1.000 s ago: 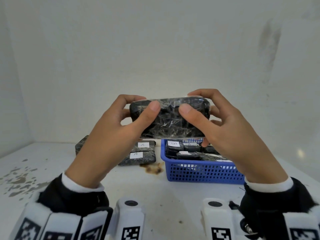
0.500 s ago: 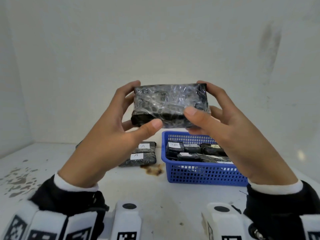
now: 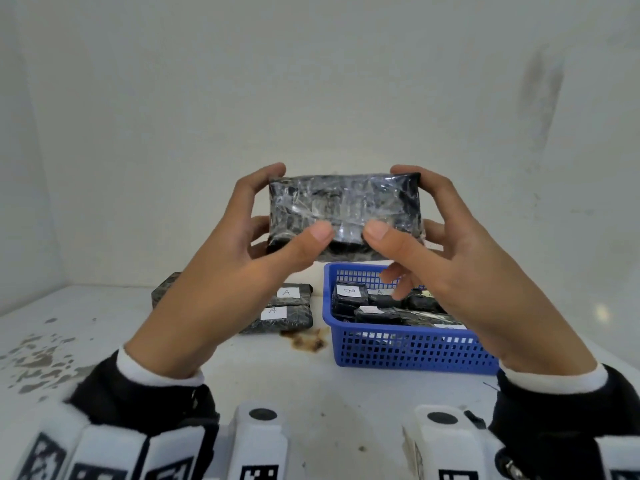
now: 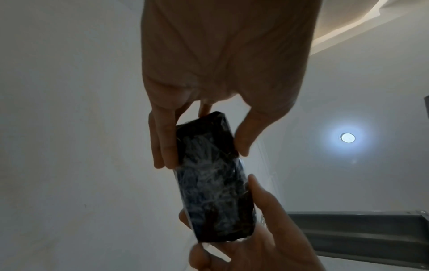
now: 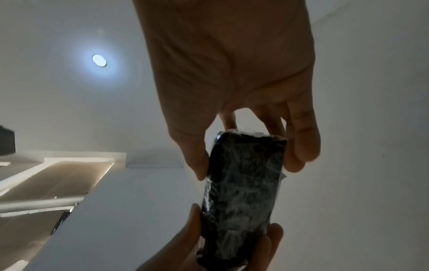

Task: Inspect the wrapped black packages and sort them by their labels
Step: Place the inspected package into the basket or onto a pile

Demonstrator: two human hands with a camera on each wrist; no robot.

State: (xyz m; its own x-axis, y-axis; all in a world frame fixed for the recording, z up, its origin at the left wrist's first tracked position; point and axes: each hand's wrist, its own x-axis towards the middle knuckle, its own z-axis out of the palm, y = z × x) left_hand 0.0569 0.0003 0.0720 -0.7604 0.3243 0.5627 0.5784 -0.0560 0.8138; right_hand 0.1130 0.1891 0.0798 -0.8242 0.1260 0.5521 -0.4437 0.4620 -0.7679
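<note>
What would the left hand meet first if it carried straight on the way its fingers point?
Beyond the wrapped package the left hand grips, probably the white back wall; depth is unclear.

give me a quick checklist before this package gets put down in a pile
1. Both hands hold the package: ok, left hand and right hand pinch its ends.
2. Label read: not ok, no label on any face shown.
3. Grip secure on the slick wrap: cannot tell.
4. A pile identified: ok, two A labels face up left of the basket.
5. Blue basket labels legible: cannot tell, mostly hidden.
</note>
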